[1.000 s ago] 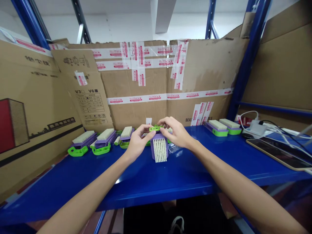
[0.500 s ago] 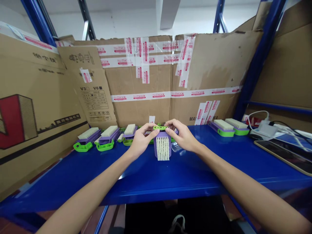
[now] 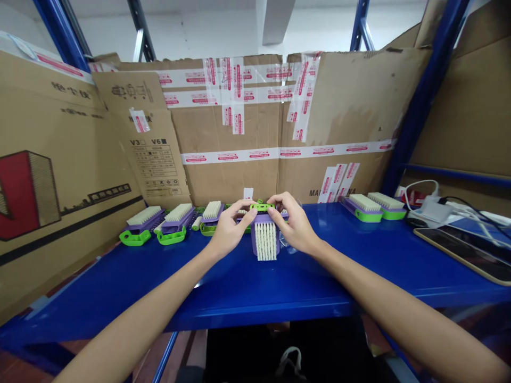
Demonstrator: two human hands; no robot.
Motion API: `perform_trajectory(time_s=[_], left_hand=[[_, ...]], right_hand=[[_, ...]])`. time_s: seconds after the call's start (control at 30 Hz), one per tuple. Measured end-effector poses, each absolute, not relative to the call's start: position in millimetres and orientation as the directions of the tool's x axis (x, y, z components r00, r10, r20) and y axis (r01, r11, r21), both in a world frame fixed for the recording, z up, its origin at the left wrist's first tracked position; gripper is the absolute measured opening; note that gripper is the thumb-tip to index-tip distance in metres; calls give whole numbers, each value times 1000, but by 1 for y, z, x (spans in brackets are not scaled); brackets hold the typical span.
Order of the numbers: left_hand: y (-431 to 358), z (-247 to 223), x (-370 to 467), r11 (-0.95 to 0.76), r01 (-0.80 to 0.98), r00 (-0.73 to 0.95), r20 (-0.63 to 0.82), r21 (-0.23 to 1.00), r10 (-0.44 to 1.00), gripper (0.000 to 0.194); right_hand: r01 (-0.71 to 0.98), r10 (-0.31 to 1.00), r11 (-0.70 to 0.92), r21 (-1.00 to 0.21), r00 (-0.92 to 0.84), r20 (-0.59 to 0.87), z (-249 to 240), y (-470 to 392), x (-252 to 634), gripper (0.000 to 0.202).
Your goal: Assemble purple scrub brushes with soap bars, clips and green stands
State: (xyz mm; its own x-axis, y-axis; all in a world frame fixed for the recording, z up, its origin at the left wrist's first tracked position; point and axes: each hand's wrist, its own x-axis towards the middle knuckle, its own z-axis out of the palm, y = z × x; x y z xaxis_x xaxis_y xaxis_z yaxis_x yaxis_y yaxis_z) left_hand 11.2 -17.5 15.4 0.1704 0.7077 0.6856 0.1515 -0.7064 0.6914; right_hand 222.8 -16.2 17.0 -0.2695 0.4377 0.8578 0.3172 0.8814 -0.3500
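Note:
A purple brush point(image 3: 265, 240) with cream bristles is held upright over the blue tabletop point(image 3: 255, 290), its bristles facing me. Across its top end lies a green end piece point(image 3: 262, 207), close against the purple body. My left hand point(image 3: 231, 227) grips this end from the left, thumb on the green piece. From the right, my right hand point(image 3: 293, 223) pinches the same end with thumb and fingers. A small clear plastic object point(image 3: 288, 243) lies just right of the brush, partly hidden by my right hand.
Several purple brushes with green parts point(image 3: 172, 226) stand at the back left. Two more brushes point(image 3: 364, 207) sit at the back right, near a white charger with cables point(image 3: 435, 208) and a phone point(image 3: 465, 252). Cardboard walls point(image 3: 235, 127) enclose the back and sides.
The green end piece now sits closer to the purple body, and both thumbs have shifted slightly on it. My right hand has moved a little to the left.

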Motion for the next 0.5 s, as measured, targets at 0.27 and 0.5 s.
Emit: perform_trajectory(time_s=[0.27, 0.5], left_hand=[[-23, 17, 12, -798, 188, 148, 787, 573, 599, 25], [-24, 19, 13, -807, 213, 169, 793, 551, 586, 27]], right_hand=[[332, 317, 913, -238, -210, 925, 20, -16, 219, 11], [351, 264, 918, -183, -199, 944, 20, -16, 220, 13]])
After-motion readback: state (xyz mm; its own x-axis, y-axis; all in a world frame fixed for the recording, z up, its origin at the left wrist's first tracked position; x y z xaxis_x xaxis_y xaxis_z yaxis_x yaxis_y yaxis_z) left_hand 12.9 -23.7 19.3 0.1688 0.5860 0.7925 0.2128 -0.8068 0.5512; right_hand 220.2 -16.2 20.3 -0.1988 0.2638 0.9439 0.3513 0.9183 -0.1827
